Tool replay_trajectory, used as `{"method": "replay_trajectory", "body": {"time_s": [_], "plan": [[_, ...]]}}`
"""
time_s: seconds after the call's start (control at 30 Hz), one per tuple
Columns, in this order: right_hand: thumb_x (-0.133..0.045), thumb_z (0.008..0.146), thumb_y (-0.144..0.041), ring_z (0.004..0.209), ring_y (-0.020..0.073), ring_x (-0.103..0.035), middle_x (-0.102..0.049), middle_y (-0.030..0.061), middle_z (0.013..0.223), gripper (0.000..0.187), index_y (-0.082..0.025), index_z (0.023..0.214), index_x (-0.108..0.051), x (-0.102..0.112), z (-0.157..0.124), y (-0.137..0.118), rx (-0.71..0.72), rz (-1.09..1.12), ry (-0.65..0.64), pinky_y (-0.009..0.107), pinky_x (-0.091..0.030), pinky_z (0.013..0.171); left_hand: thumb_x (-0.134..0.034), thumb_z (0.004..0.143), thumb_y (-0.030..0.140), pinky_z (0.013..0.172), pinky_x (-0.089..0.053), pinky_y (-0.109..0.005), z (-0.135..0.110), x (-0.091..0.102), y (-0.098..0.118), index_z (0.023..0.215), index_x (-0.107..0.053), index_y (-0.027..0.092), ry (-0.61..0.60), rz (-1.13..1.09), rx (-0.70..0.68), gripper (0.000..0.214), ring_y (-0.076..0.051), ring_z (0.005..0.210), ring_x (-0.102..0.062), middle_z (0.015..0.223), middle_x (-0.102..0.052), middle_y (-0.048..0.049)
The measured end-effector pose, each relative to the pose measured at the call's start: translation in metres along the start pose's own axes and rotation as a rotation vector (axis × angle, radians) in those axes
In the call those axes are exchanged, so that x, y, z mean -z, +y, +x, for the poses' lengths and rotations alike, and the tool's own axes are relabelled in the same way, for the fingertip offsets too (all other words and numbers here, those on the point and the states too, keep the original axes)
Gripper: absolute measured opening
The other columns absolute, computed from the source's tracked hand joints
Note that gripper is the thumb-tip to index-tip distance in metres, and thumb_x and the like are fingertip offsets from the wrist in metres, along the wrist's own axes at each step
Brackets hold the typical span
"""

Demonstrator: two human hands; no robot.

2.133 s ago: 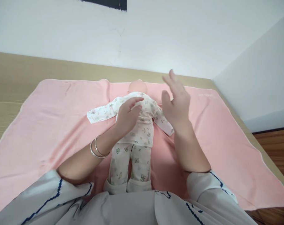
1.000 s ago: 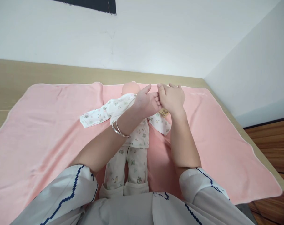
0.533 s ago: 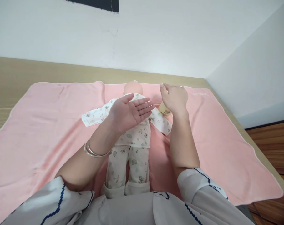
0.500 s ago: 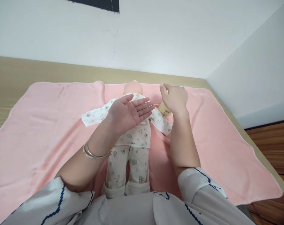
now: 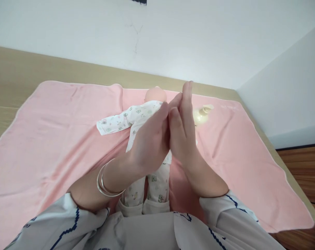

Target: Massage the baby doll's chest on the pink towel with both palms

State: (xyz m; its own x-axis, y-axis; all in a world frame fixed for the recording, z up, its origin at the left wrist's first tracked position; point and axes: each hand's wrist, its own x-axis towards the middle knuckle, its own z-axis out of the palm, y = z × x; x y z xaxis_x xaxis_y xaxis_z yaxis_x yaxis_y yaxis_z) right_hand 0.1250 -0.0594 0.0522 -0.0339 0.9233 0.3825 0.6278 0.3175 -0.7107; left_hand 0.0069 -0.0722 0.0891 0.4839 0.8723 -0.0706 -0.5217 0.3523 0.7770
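Both the left hand (image 5: 152, 142) and the right hand (image 5: 182, 139) are flat, with their fingers straight, and they touch palm to palm. They are up over a doll (image 5: 140, 114) in white clothes with little pictures. The doll lies on a pink blanket (image 5: 240, 159), on top of a table (image 5: 17, 69). Silver bangles (image 5: 100, 182) go around the left wrist. A pale yellow pump bottle (image 5: 200, 117) is partly hidden behind the right hand.

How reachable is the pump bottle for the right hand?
Likely yes: the right hand is pressed to the left hand, with no held object visible, and nothing visible stands between it and the pump bottle.
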Motion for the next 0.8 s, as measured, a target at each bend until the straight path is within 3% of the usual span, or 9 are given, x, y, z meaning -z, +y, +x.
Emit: {"method": "replay_trajectory", "body": {"time_s": [0.13, 0.23, 0.33, 0.4, 0.5, 0.6, 0.7, 0.8], "plan": [[-0.022, 0.111, -0.056, 0.169, 0.0212, 0.013, -0.001, -0.0144, 0.183, 0.073, -0.044, 0.17, 0.019, -0.007, -0.028, -0.03, 0.132, 0.08, -0.109, 0.053, -0.006, 0.144, -0.022, 0.113, 0.05, 0.134, -0.035, -0.037, -0.002, 0.002, 0.004, 0.149, -0.059, 0.034, 0.107, 0.038, -0.05, 0.054, -0.022, 0.168, -0.025, 0.162, -0.056, 0.0087], [-0.029, 0.111, -0.056, 0.167, 0.0208, 0.017, 0.006, -0.0146, 0.183, 0.082, -0.043, 0.165, 0.031, 0.002, -0.036, -0.041, 0.246, 0.145, -0.308, 0.052, -0.004, 0.144, -0.021, 0.115, 0.046, 0.136, -0.025, -0.029, 0.007, 0.012, 0.003, 0.15, -0.059, 0.03, 0.131, 0.135, -0.25, 0.054, -0.018, 0.169, -0.021, 0.167, -0.05, 0.0091], [-0.033, 0.111, -0.06, 0.167, 0.0173, 0.018, 0.009, -0.0115, 0.182, 0.088, -0.038, 0.166, 0.031, 0.009, -0.035, -0.044, 0.303, 0.194, -0.419, 0.048, -0.003, 0.145, -0.018, 0.115, 0.044, 0.136, -0.023, -0.029, 0.014, 0.021, -0.002, 0.151, -0.059, 0.032, 0.089, 0.257, -0.47, 0.056, -0.018, 0.168, -0.023, 0.169, -0.048, 0.0087], [-0.031, 0.11, -0.062, 0.168, 0.0161, 0.013, 0.004, -0.0118, 0.182, 0.084, -0.038, 0.169, 0.023, 0.011, -0.033, -0.041, 0.302, 0.237, -0.417, 0.047, -0.006, 0.145, -0.018, 0.115, 0.041, 0.138, -0.02, -0.03, 0.014, 0.022, -0.006, 0.154, -0.056, 0.037, 0.083, 0.359, -0.536, 0.055, -0.017, 0.169, -0.018, 0.172, -0.042, 0.0121], [-0.025, 0.111, -0.063, 0.17, 0.0178, 0.005, -0.005, -0.0156, 0.182, 0.073, -0.042, 0.173, 0.008, 0.012, -0.03, -0.031, 0.234, 0.284, -0.321, 0.05, -0.016, 0.144, -0.023, 0.114, 0.032, 0.14, -0.01, -0.032, 0.005, 0.017, -0.014, 0.159, -0.05, 0.039, 0.078, 0.488, -0.538, 0.053, -0.015, 0.171, 0.0, 0.176, -0.034, 0.015], [-0.02, 0.11, -0.065, 0.17, 0.0184, -0.002, -0.013, -0.0191, 0.181, 0.067, -0.047, 0.173, -0.003, 0.017, -0.023, -0.02, 0.139, 0.275, -0.225, 0.05, -0.021, 0.143, -0.034, 0.112, 0.028, 0.141, -0.004, -0.033, -0.009, 0.007, -0.021, 0.157, -0.053, 0.04, 0.065, 0.503, -0.519, 0.051, -0.016, 0.17, 0.008, 0.174, -0.038, 0.0163], [-0.013, 0.108, -0.07, 0.17, 0.0194, -0.006, -0.02, -0.0198, 0.179, 0.068, -0.049, 0.172, -0.008, 0.025, -0.015, -0.013, 0.131, 0.276, -0.123, 0.049, -0.02, 0.143, -0.053, 0.109, 0.032, 0.142, -0.012, -0.036, -0.021, 0.0, -0.025, 0.153, -0.057, 0.045, -0.032, 0.357, -0.357, 0.046, -0.021, 0.17, 0.002, 0.172, -0.041, 0.0187], [-0.023, 0.106, -0.073, 0.17, 0.0251, 0.001, -0.026, -0.0174, 0.178, 0.072, -0.048, 0.172, -0.009, 0.029, -0.016, -0.016, 0.158, 0.168, -0.089, 0.057, -0.014, 0.143, -0.064, 0.104, 0.036, 0.14, -0.026, -0.043, -0.027, -0.001, -0.024, 0.149, -0.061, 0.044, -0.141, 0.228, -0.225, 0.046, -0.028, 0.17, -0.009, 0.171, -0.044, 0.0171]]}}
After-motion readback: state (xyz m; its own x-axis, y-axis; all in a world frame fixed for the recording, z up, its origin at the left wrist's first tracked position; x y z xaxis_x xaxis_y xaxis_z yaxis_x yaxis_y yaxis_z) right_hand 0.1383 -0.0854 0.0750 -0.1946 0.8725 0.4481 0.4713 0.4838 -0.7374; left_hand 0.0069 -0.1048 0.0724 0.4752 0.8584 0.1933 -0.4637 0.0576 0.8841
